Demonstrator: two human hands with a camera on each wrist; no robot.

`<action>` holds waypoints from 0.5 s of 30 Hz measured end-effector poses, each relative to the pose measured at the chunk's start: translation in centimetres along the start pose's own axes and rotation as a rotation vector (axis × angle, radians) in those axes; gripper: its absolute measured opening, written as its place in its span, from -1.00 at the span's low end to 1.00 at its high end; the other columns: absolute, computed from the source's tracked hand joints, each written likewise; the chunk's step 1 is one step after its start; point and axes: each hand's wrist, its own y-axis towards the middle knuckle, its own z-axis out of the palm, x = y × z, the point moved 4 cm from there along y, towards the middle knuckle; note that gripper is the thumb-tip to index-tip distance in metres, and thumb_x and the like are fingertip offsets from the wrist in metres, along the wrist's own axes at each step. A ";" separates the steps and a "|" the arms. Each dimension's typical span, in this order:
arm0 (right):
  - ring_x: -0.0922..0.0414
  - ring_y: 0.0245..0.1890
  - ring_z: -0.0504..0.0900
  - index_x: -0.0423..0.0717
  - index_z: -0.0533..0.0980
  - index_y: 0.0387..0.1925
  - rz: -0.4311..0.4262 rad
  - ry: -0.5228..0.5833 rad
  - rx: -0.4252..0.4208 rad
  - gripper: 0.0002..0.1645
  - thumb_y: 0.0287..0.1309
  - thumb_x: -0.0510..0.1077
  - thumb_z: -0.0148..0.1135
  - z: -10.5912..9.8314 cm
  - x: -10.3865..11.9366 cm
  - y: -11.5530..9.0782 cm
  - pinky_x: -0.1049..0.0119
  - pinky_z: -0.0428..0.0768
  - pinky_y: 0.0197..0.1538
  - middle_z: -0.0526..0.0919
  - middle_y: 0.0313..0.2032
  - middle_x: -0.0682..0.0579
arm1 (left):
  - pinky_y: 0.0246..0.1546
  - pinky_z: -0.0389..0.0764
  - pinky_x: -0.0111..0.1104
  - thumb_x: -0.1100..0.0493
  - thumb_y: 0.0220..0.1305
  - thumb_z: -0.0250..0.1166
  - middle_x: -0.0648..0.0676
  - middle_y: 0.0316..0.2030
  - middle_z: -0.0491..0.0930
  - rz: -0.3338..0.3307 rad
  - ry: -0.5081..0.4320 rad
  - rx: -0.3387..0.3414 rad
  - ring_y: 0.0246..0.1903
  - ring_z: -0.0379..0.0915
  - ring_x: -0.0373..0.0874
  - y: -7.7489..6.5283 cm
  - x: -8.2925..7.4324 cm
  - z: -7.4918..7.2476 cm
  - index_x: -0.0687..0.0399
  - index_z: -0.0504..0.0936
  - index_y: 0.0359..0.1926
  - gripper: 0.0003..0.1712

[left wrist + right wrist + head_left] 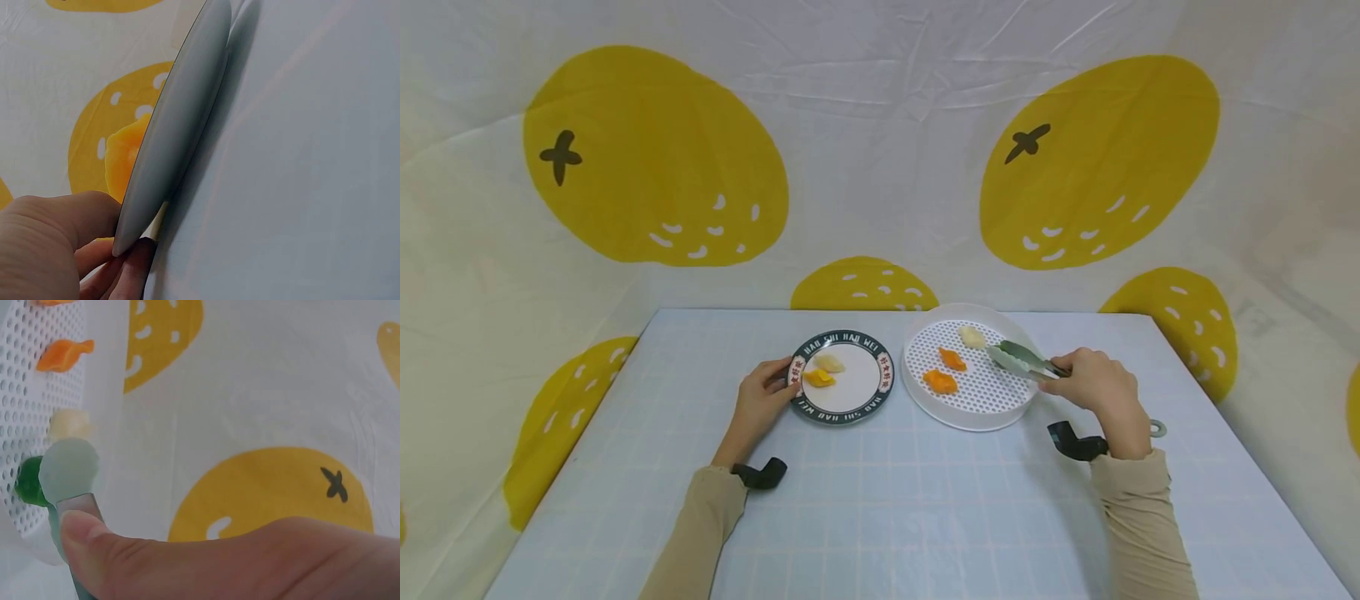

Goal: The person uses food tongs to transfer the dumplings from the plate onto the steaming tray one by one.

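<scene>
We see the round white plate with a dark green lettered rim (pixel 862 382) at the middle of the frame, a narrow gap from the round white perforated plastic tray (pixel 981 402) just right of it. The tray's far rim overlaps the back edge of the table with a pale blue checked cover (pixel 887 517); the plate sits a little in front of that edge. Our widest open stretch lies lower centre, between the forearms, with more cover towards both side edges.

Our left hand (pixel 758 408) pinches the plate's left rim, thumb on top and fingers beneath. Our right hand (pixel 1097 385) is clamped on the pale green tongs (pixel 1011 362), whose ends reach over the tray's right side.

A pale cream soft piece (pixel 830 363) and a yellow folded piece (pixel 818 378) lie left on the plate. In the tray are a cream lump (pixel 972 337) and two orange folded pieces (pixel 952 359) (pixel 940 382), left of the tongs. Two black wrist mounts (pixel 762 475) (pixel 1077 442) jut inward over the cover.

In the right wrist view, a glossy green piece (pixel 30 481) is partly hidden by the tongs; we cannot tell whether they grip it. That view cuts off the tray at left, and our right fingers are mostly out of sight there.
</scene>
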 end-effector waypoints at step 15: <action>-0.07 -0.39 0.44 -0.27 0.45 0.25 -0.077 0.007 -0.083 -0.20 0.12 0.15 0.36 -1.6 1.0 -1.4 0.15 0.42 -0.46 0.63 -0.20 -0.23 | 0.17 0.57 -0.21 0.31 0.26 0.35 0.18 0.17 0.48 0.000 0.002 -0.008 0.14 0.45 0.04 0.1 0.1 0.1 0.19 0.46 0.32 -0.40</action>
